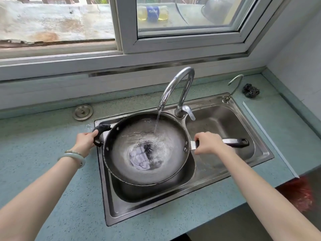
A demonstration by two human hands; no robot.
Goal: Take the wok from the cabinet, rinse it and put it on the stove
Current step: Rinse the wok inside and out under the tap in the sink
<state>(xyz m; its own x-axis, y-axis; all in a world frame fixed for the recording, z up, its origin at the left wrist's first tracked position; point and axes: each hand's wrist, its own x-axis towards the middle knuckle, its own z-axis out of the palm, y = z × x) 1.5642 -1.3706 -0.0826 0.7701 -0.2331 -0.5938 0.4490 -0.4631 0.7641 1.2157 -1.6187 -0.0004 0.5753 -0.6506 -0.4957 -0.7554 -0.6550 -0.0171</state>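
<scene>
- Two bare forearms reach in from the near edge, one on each side of the sink's left basin (111, 202); a pale bangle (73, 158) sits on the left wrist.
- Left hand (85, 140): fingers curled closed around the wok's short black loop handle (100, 130) at the basin's left rim.
- Right hand (207, 143): fingers wrapped closed around the wok's long handle (234, 142), near its riveted root; the black end sticks out over the right basin (225, 122).
- Wok (147, 150): held level over the left basin, filling most of it. Whether its underside rests on the basin I cannot tell.
- Water from the gooseneck tap (178, 84) falls onto the wok's far inner wall and pools in the bottom, with dark flecks swirling there.
- Beyond the sink, a dark scouring pad (251, 92) lies on the counter near a small second spout (234, 86); a window runs along the back.
- Step in hand, as I judge it: rinsing, roughly the middle of the task.
- Next move likely calls for tipping the wok to pour out the water, shutting the tap lever (191, 113), then carrying the wok two-handed to the stove, which is not in view.
</scene>
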